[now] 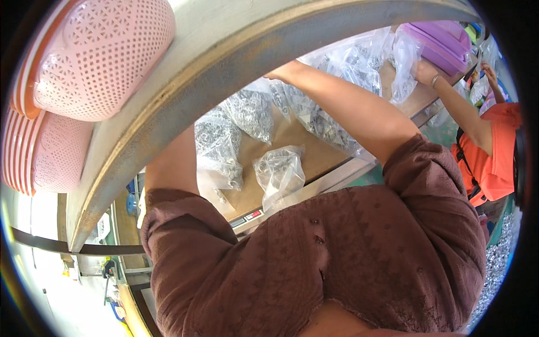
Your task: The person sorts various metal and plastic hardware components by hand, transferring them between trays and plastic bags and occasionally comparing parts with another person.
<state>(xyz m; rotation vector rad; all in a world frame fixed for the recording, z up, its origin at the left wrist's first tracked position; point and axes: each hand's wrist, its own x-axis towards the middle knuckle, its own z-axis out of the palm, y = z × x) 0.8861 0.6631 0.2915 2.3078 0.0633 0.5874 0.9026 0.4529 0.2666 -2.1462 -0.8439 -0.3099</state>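
My left forearm [171, 163] goes up behind the edge of the shelf [224, 73], which hides my left hand. My right arm reaches forward and to the left. Only the back part of my right hand [285, 71] shows at the shelf edge, and its fingers are hidden. Below it, on the brown tabletop [292, 132], lie clear plastic bags [251, 115] full of small shiny metal pieces. Another such bag [216, 143] lies beside my left forearm. A smaller clear bag [279, 173] sits near the table's front edge, close to my chest.
Pink perforated baskets [106, 56] are stacked on the shelf at upper left. At the right, a person in an orange top [488, 151] has a hand [426, 73] by a purple bin [438, 45]. More clear bags [359, 59] cover the table's far side.
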